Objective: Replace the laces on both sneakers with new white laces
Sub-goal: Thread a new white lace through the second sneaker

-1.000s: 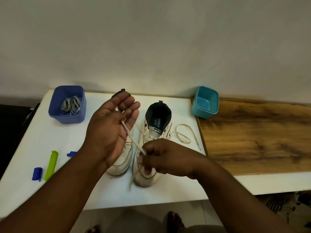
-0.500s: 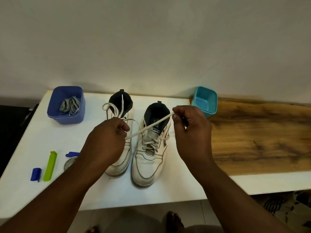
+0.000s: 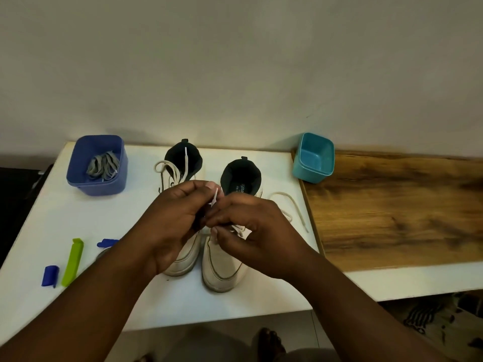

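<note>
Two white sneakers stand side by side on the white table point(image 3: 78, 223), toes toward me: the left sneaker point(image 3: 183, 259) and the right sneaker point(image 3: 224, 270). Both my hands meet above the right sneaker's eyelets. My left hand point(image 3: 172, 223) pinches the white lace tip point(image 3: 214, 198), which sticks up between the fingers. My right hand point(image 3: 251, 231) pinches the same lace lower down, at the shoe's upper. The lace's other end point(image 3: 295, 207) trails loose on the table to the right. The left sneaker's lace point(image 3: 172, 171) lies looped over its collar.
A blue tub point(image 3: 98, 184) holding grey laces point(image 3: 103, 167) sits at the back left. An empty teal tub point(image 3: 313, 163) stands at the back right beside a wooden board point(image 3: 392, 212). A green clip point(image 3: 72, 262) and blue pieces point(image 3: 49, 275) lie at the front left.
My hands held the lace stretched taut between them half a second ago. They have since come together over the right sneaker, and its loose end again lies on the table at the right.
</note>
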`<act>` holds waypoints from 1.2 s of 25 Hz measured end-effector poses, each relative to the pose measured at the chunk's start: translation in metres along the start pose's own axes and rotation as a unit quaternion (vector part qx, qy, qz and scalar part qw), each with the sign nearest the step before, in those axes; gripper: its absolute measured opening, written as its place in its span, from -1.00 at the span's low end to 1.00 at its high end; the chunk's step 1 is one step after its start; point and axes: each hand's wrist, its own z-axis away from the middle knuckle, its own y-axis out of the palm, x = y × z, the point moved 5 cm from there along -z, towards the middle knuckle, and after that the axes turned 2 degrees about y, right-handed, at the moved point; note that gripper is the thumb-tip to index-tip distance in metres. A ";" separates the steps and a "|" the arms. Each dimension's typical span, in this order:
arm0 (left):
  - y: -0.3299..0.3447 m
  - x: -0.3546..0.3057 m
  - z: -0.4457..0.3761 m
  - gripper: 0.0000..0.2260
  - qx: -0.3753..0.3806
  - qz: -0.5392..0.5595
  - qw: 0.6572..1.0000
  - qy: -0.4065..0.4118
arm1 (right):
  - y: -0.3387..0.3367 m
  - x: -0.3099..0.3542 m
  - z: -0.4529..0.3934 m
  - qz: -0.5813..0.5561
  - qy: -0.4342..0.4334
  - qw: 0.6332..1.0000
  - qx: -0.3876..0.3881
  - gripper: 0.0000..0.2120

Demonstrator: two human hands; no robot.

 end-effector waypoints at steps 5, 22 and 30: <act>0.007 0.006 0.002 -0.75 0.059 0.080 0.993 -0.067 | 0.002 -0.007 0.002 -0.042 0.038 0.998 0.005 -0.89; 0.006 -0.004 -0.010 -0.91 -0.130 -0.345 0.888 0.276 | 0.000 -0.072 0.026 0.092 0.456 0.877 -0.120 -0.83; 0.029 0.017 -0.029 -0.89 -0.160 -0.589 0.729 0.308 | 0.003 -0.082 0.038 -0.069 0.461 0.864 -0.189 -0.91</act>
